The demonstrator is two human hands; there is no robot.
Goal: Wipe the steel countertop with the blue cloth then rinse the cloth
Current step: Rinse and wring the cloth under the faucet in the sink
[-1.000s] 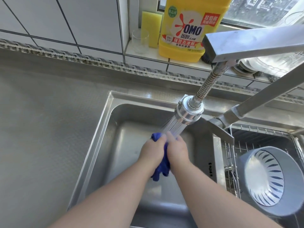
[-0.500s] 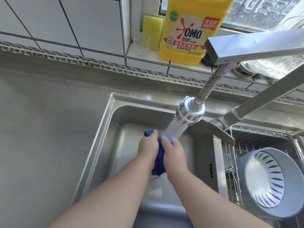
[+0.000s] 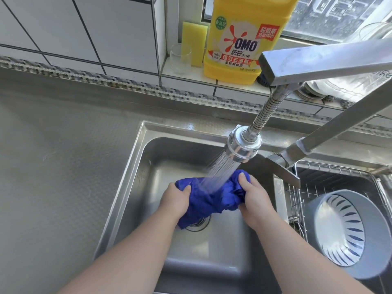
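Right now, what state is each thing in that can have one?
blue cloth: wet, bunched, spread between both hands over the sink.
left hand: closed on the cloth's left end.
right hand: closed on its right end.
spray head: running, water landing on the cloth.
sink: drain partly covered by cloth.
glass: upright, looks empty.
detergent bottle: upright.

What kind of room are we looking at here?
Most likely a home kitchen, at the washing-up spot. A steel sink is set into a steel countertop, a sprayer tap runs water onto a blue cloth, and a yellow dish-soap bottle stands beside a sponge on the tiled ledge.
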